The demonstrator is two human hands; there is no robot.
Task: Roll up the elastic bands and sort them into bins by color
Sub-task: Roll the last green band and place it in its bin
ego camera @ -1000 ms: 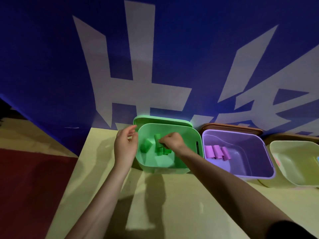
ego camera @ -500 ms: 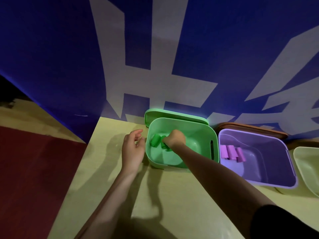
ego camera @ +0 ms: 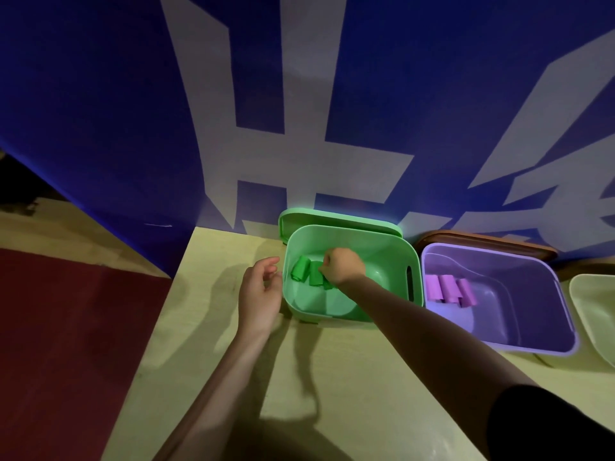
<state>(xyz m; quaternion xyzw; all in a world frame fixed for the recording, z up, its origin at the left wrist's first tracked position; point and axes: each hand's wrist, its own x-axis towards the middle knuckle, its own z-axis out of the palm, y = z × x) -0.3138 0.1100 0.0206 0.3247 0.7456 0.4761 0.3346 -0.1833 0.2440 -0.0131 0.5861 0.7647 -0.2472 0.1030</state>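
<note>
The right hand (ego camera: 342, 269) is down inside the green bin (ego camera: 396, 257), fingers curled tight over green rolls (ego camera: 307, 273) — it looks to be pinching one of them, though the fingertips are hidden behind the knuckles. Two rolls lie just left of that hand on the bin's floor, side by side, and a third peeks out from under the wrist. The left hand (ego camera: 259, 296) hangs just outside the bin's left wall, fingers loosely bent, holding nothing. Behind the bin a green lid (ego camera: 332, 218) leans at the wall.

To the right, touching the green bin, sits a purple bin (ego camera: 532, 347) with three purple rolls (ego camera: 449, 289) lined up at its left end; a brown lid (ego camera: 486, 241) lies behind it. A pale yellow-green bin (ego camera: 592, 314) is cut off at the right edge. All stand on a pale yellow table (ego camera: 349, 377).

The blue banner (ego camera: 100, 111) behind carries large white strokes — parts of characters, too cropped to read.
</note>
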